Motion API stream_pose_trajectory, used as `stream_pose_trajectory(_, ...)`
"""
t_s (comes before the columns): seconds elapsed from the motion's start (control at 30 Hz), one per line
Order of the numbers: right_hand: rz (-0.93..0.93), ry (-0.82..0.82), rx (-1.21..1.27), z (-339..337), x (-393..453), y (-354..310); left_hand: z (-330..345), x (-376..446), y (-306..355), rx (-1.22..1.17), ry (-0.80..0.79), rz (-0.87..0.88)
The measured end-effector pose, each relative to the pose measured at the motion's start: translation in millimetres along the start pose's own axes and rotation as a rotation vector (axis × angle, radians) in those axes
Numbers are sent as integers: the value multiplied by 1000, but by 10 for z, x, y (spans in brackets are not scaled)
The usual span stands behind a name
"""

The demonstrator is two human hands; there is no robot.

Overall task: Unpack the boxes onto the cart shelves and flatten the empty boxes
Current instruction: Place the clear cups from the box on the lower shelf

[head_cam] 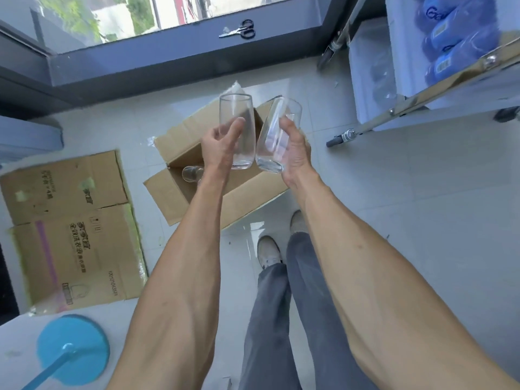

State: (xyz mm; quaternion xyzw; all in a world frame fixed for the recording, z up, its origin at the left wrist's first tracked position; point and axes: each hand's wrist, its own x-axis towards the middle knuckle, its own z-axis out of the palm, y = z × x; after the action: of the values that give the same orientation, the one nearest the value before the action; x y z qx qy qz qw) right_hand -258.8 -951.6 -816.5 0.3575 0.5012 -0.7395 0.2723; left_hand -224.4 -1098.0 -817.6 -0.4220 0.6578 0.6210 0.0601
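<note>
Fingers of left hand (222, 147) and right hand (294, 156) each grip a clear glass above the open box (180, 192).

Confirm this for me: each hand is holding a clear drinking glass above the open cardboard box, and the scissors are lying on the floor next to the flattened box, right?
Not quite. The head view shows the scissors on the window sill, not the floor. The rest holds: the left hand and right hand each grip a clear drinking glass above the open cardboard box.
</note>
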Motion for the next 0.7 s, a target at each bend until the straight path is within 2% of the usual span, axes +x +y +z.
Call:
stream_pose_trajectory(0.13,-13,168,-48,-685,30,83,462,-147,-248,139,-49,-35)
stream_pose_trajectory(0.23,51,294,-67,-1332,-100,134,912,-419,-473,188,-80,-103)
stream_pose_trajectory(0.47,150,540,-159,-3150,-427,91,2321,-1515,-1001,421,-192,-132)
stream_pose_trajectory(0.6,106,550,-225,-4075,-495,-171,3136,-2135,-1222,433,-163,-111)
stream_pose_trajectory(0.7,3,469,-378,-4591,-566,-464,3651,-2458,-1335,402,-90,-74)
